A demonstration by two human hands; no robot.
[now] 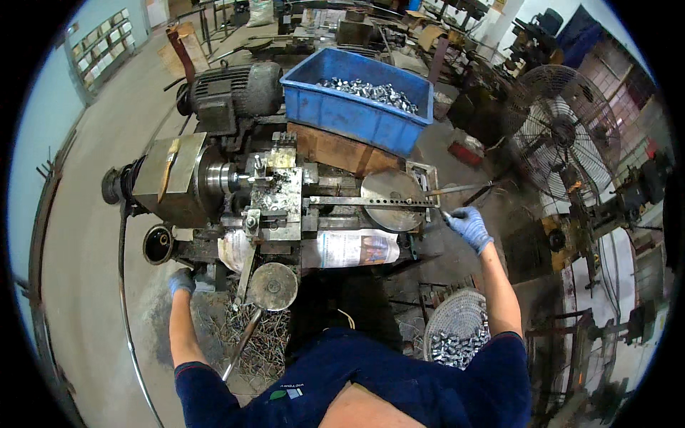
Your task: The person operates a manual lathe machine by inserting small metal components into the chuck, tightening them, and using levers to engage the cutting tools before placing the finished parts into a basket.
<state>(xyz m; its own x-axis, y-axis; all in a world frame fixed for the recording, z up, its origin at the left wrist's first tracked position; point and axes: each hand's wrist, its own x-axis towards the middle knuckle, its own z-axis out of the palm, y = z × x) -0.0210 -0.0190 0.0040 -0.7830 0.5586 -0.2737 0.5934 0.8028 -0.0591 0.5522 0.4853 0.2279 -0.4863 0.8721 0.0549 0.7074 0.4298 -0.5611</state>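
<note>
My left hand (183,280), in a blue-grey glove, is low at the near left side of a small lathe (275,207). It is beside a pale block under the machine, and its fingers are too hidden to read. Out to the right, my gloved right hand (471,227) is closed at the end of a short metallic piece, whose kind I cannot make out. Just left of that hand are a perforated flat bar (342,202) and a round metal plate (385,187). The lathe's chuck (216,178) faces the tool block, which is strewn with metal chips.
A blue bin (349,107) of small shiny metal parts stands behind the lathe, beside a motor (239,93). At lower right is a basket (434,324) of similar parts. A large fan (564,135) stands right. A second round plate (273,285) with a handle lies near me, above metal shavings.
</note>
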